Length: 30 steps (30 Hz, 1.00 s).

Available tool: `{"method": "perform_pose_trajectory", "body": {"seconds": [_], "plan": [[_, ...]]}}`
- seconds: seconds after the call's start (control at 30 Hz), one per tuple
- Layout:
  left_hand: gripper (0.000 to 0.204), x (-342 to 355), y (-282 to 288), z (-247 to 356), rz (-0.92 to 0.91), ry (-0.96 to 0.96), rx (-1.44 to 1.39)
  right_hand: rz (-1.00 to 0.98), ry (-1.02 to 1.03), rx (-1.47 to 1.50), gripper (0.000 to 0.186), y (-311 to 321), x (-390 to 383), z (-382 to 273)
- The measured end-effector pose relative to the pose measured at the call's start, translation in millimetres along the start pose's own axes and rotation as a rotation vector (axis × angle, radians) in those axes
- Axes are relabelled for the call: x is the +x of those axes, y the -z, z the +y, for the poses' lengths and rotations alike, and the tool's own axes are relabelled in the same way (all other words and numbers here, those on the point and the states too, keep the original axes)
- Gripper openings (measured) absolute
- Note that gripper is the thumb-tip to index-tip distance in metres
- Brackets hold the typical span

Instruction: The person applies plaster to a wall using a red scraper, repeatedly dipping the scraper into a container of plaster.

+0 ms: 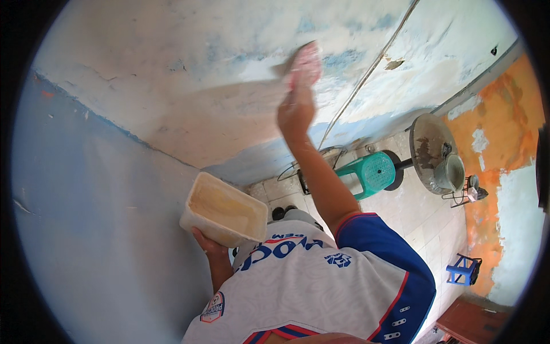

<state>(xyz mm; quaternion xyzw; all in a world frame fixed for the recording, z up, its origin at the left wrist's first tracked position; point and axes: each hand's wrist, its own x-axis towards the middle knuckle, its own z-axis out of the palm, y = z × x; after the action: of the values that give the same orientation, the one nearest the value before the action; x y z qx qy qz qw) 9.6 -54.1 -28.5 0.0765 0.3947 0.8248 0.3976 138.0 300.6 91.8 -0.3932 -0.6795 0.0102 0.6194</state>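
Observation:
My left hand (pixel 209 245) grips an open, off-white rectangular tub (pixel 211 225) from below, close to the blue left wall (pixel 97 189). Pale residue coats the inside of the tub. My right hand (pixel 297 112) is raised, its fingers closed around a pink flat thing (pixel 306 64) smeared with white. Motion blurs it, so I cannot tell its exact kind. It is at the patchy whitish wall (pixel 172 114) ahead, over blue worn spots, and casts a shadow there.
A thin cable (pixel 372 66) runs down the wall. Below stand a green plastic stool (pixel 375 175) and a round table (pixel 427 123) bearing a grey bucket (pixel 451 173). A small blue stool (pixel 460 270) is near the orange wall (pixel 507 106) at right.

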Motion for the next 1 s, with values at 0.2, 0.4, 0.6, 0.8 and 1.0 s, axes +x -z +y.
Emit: {"method": "perform_pose_trajectory", "body": {"seconds": [0.2,0.4,0.6,0.8,1.0], "plan": [[0.082,5,2,-2,-0.006,-0.063,0.017,-0.143,0.125,0.258,0.053,25,-31,-36],[0.081,7,-4,-5,0.018,0.012,-0.007,-0.006,-0.088,0.04,0.047,15,14,3],[0.082,5,-5,-6,-0.024,-0.003,-0.022,-0.058,0.215,0.19,0.051,24,-5,-52],[0.084,4,-3,-8,-0.011,0.044,-0.007,0.124,0.046,0.006,0.055,23,22,-4],[0.085,4,-5,-9,0.046,0.021,-0.046,-0.235,0.131,0.259,0.057,20,-25,-48]]}}
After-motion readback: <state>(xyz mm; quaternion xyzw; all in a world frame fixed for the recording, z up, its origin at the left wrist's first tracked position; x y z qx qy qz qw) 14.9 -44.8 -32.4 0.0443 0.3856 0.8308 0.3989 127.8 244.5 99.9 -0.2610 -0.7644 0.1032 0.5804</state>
